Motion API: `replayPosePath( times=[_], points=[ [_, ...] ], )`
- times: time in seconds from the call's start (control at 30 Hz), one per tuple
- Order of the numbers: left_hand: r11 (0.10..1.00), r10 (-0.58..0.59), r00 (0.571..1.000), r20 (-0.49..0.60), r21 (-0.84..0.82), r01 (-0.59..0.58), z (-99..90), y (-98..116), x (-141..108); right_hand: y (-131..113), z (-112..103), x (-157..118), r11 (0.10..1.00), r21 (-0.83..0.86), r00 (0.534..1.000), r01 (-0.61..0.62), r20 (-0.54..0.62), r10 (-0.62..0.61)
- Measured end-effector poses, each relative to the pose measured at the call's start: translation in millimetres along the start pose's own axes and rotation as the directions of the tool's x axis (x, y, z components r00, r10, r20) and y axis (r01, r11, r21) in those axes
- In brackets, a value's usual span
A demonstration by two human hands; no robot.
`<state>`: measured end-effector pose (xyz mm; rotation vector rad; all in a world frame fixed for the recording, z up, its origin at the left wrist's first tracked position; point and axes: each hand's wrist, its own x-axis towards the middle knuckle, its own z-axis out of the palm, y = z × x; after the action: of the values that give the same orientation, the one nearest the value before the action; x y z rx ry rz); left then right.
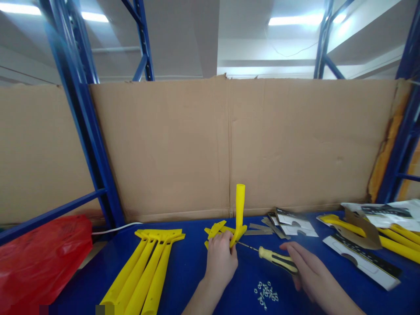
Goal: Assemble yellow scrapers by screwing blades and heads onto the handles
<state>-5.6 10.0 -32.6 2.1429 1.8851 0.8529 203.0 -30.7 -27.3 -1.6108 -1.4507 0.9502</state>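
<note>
My left hand (220,258) grips a yellow plastic piece (240,205) whose tube points upward, just in front of a few small yellow parts (216,228). A screwdriver (278,260) with a cream and black handle lies at the fingers of my right hand (310,271), which are closed around the handle's end. Its thin shaft points left, and the tip meets the base of the yellow piece beside my left fingers. Small metal nuts and screws (266,294) lie in a loose pile on the blue table (187,271), between and below my hands.
Several yellow handles (147,267) lie side by side at the left, near a red plastic bag (42,258). Flat metal strips (260,229), printed cards (361,260) and more yellow handles (398,245) are on the right. A cardboard panel (164,148) stands behind, between blue posts.
</note>
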Motion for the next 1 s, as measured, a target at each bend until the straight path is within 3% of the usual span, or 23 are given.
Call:
replayPosePath(
  times=[0.2,0.33,0.73,1.0],
  points=[
    [0.998,-0.06,0.998,0.016,-0.013,0.06,1.3,0,1,12,3,3,0.977,-0.018,0.974,0.211,-0.081,-0.212],
    [0.997,-0.073,0.997,0.019,-0.019,0.074,2.2,-2,2,22,3,8,0.961,-0.084,0.961,0.265,-0.063,-0.27],
    [0.998,-0.058,0.998,0.008,-0.039,0.058,2.2,-4,2,14,-3,6,0.975,-0.075,0.978,0.207,-0.004,-0.208],
    [0.999,-0.02,1.0,0.006,-0.034,0.02,2.0,-3,1,11,6,2,0.99,0.011,0.99,0.139,0.006,-0.139]
  ],
)
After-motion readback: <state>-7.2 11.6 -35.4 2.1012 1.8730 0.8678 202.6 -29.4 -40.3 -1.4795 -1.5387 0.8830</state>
